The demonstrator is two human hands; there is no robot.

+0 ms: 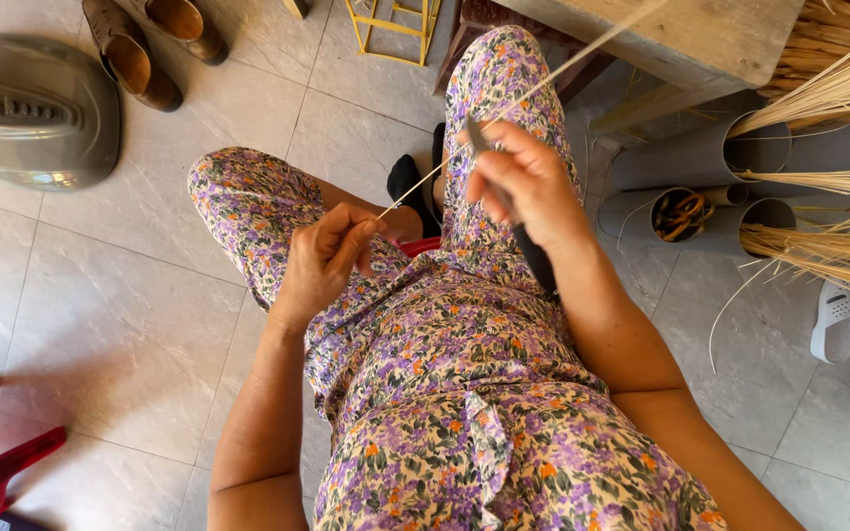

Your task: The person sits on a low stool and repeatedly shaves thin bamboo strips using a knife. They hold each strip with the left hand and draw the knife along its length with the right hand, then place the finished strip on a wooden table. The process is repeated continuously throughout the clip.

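Straw strip (504,103) slants up-right, pinched by left hand (322,261); right hand (528,187) grips knife (504,202).

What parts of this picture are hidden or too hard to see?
Head view:
- Knife: its middle is hidden inside the right hand.
- Thin straw strip: its near end is pinched in the left hand; its far end is lost over the wooden bench.
- Grey tubes: straw bundles block their insides.
- White sandals: cut off by the right edge.
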